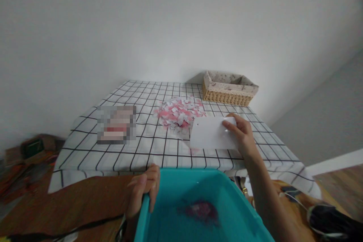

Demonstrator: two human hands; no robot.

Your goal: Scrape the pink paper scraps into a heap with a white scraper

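My right hand (241,132) pinches the right end of a stiff white card (211,134), thumb on top, and holds it low over the checked tablecloth (153,151). Just past the card's left edge lies a loose heap of torn pink and white paper scraps (180,111). My left hand (149,183) is wrapped over the left rim of a teal plastic bin (187,176), whose far wall stands against the table's front edge. A blurred pinkish clump (201,211) rests on the bin's floor.
A wicker basket (227,96) with a patterned cloth lining stands at the back right. On the table's left is a pixelated item (117,124). Dark things and a white cable (295,198) lie on the floor at right; boxes (34,145) stand at far left.
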